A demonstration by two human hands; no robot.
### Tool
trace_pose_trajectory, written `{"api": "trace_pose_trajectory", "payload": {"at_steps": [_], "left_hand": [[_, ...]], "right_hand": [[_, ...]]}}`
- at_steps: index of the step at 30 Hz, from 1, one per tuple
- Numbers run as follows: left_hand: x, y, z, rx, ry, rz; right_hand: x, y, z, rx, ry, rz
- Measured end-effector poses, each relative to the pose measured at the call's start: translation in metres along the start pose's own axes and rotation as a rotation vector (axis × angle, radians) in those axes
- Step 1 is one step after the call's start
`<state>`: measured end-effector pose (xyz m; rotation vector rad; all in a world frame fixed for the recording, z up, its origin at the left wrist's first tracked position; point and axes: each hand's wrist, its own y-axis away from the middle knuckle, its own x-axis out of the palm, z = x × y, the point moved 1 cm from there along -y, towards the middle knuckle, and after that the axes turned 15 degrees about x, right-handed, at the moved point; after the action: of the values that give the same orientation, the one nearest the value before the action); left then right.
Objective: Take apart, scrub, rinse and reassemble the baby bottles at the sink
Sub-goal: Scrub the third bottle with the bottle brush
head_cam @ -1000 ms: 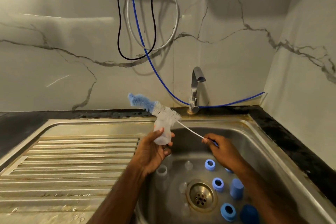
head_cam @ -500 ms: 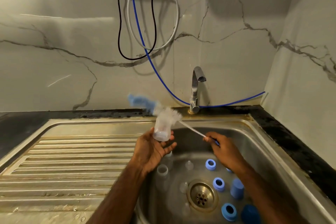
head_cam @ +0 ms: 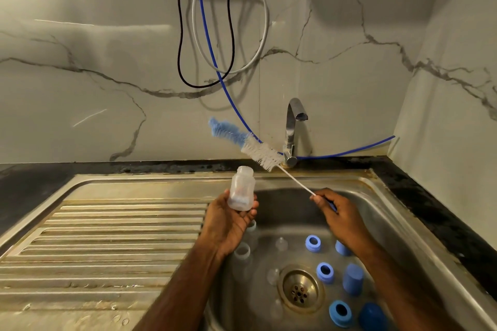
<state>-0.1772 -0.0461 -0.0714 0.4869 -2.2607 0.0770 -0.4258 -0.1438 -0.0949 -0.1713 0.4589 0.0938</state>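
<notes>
Holding bottle left (brush right, apart).

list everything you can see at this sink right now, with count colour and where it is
bottle: 1, clear, held upright over the basin's left edge
bottle brush: 1, blue tip and white bristles on a thin white stem, in the air above the bottle, outside it
collar rings: 3, blue, on the basin floor right of the drain
caps: at least 2, blue, basin floor at right
clear parts: several, see-through, basin floor; exact count unclear
drain: 1, metal, basin floor
sink: 1, steel, ribbed drainboard at left
tap: 1, chrome, behind the basin
cables: black, grey and blue, on the wall
left hand: holds the bottle
right hand: pinches the brush stem
</notes>
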Motion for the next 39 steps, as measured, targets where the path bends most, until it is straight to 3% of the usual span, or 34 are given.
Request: {"api": "trace_pose_trajectory", "payload": {"at_steps": [4, 8, 14, 19, 24, 28, 34, 39], "left_hand": [[0.0000, 0.0009, 0.0062, -0.015, -0.039, 0.013], [0.0000, -0.0040, 0.0020, 0.087, 0.033, -0.005], [0.0023, 0.0023, 0.0029, 0.004, -0.024, 0.043], [0.0021, 0.0018, -0.0009, 0.035, 0.012, 0.082], [0.0027, 0.0026, -0.0005, 0.006, -0.026, 0.131], [0.0046, 0.0044, 0.0015, 0.048, -0.077, 0.121], [0.0036, 0.0049, 0.0006, 0.119, -0.307, 0.058], [0.0047, 0.0047, -0.0027, 0.055, -0.150, 0.075]], "right_hand": [[0.0029, 0.0030, -0.0017, -0.034, 0.174, 0.084], [0.0037, 0.0065, 0.0022, -0.106, 0.210, 0.233], [0.0025, 0.0043, 0.0012, -0.027, 0.226, 0.021], [0.0049, 0.0069, 0.0002, -0.082, 0.209, 0.256], [0.0055, 0.0013, -0.0047, -0.022, 0.169, 0.132], [0.0059, 0.0033, -0.0034, -0.033, 0.174, 0.239], [0.0029, 0.0037, -0.0017, -0.039, 0.183, 0.237], [0.0022, 0.0072, 0.0028, -0.075, 0.219, 0.322]]}}
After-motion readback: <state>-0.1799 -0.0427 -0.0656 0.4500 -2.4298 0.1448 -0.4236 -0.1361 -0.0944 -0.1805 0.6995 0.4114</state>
